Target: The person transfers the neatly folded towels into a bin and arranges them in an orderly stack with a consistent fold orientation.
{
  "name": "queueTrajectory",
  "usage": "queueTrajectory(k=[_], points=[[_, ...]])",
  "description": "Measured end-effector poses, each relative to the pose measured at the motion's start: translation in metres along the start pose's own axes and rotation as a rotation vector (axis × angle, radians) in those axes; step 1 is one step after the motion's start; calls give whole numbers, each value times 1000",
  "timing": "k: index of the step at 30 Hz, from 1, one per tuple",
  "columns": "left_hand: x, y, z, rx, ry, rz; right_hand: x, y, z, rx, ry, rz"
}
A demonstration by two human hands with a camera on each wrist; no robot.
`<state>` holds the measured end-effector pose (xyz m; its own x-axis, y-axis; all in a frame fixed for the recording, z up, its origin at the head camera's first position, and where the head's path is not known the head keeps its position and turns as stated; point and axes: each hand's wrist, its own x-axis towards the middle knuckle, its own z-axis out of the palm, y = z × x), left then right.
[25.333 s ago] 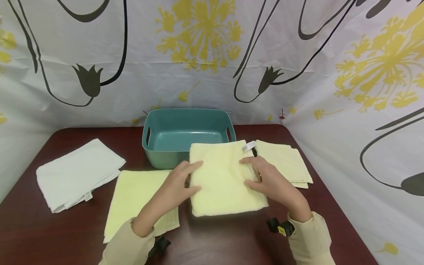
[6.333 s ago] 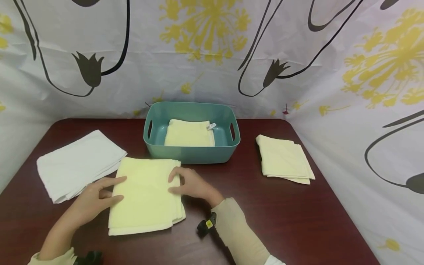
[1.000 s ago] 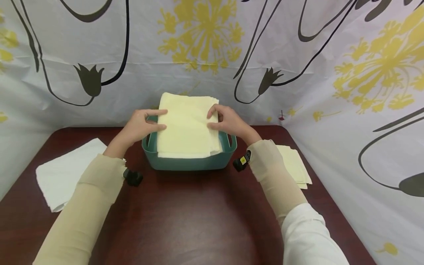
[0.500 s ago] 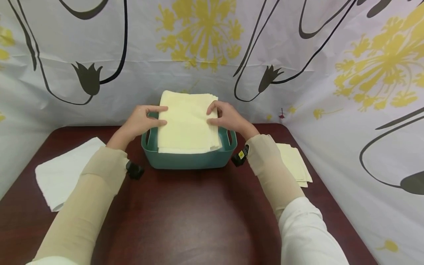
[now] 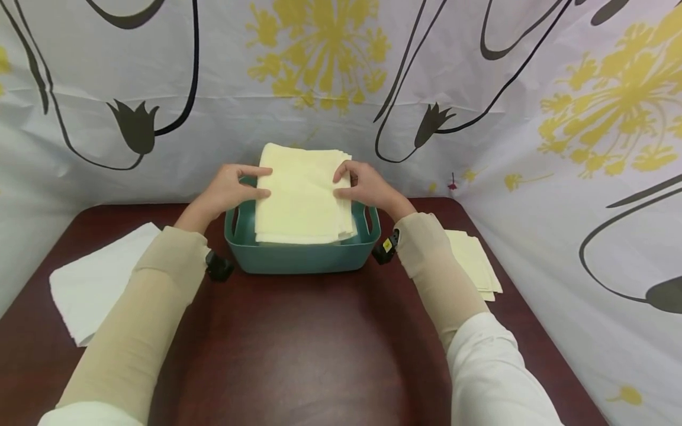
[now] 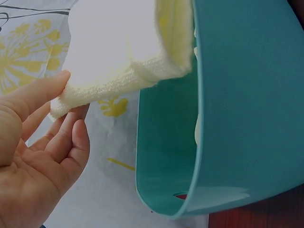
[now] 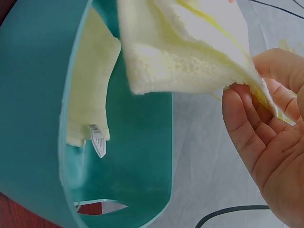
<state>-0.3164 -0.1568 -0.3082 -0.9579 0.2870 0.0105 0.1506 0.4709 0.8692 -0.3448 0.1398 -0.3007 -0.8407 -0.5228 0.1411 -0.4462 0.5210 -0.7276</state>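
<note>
A folded pale yellow towel hangs over the teal bin, tilted with its far edge higher. My left hand pinches its left side between thumb and fingers, as the left wrist view confirms with the hand at one corner. Its right side is pinched by my right hand; in the right wrist view, that hand grips several layers at the edge. Inside the bin lies another yellow towel with a white tag, hidden from the head view by the held one.
On the left of the dark red table lies a folded white towel, partly behind my left sleeve. At the right edge is a smaller folded yellow towel, partly covered by my right sleeve. A patterned curtain hangs behind the bin.
One yellow towel, held 25 seconds ago, was in the bin by 6 seconds ago. The second has since gone from the table to above the bin. Over the last second, hands and towel barely shift.
</note>
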Motion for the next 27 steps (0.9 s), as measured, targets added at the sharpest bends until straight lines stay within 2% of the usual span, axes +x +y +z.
queueTrajectory(k=[12, 27], points=[[16, -2, 1, 23, -16, -21, 8, 11, 1, 36, -3, 39], [26, 0, 1, 2, -42, -87, 15, 18, 7, 50, -24, 129]])
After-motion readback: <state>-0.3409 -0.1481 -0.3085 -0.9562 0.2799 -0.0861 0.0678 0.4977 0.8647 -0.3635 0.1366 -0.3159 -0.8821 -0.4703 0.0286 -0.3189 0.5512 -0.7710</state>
